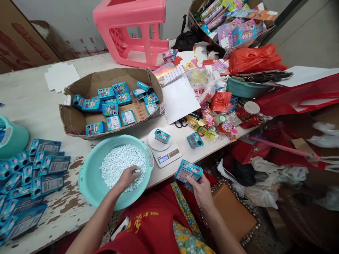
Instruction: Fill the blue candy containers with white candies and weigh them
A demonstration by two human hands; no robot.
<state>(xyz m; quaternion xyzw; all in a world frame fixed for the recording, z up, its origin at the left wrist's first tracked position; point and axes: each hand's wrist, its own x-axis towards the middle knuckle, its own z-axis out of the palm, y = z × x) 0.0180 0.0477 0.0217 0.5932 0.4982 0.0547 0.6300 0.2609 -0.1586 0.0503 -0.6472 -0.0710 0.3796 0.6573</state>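
My left hand (128,178) reaches into a turquoise plastic basin (91,183) of small round white candies (113,165). Its fingers are curled together around some of the candies. A blue printed candy box (182,174) is in my right hand (202,190), held off the table's front edge with the thumb across its label; whitish pieces show at its top. Between the hands, beyond the basin, a white digital scale (169,157) bears a small blue tin or box (162,136) on its round plate. Another blue box (195,140) lies right of the scale.
A cardboard tray (76,84) with several blue boxes stands behind the basin. Many blue boxes (51,165) are grouped at left beside a turquoise tub (16,137). At right lie scissors (180,123), a white sheet (180,97), wrappers and bags. A pink stool (145,42) stands behind.
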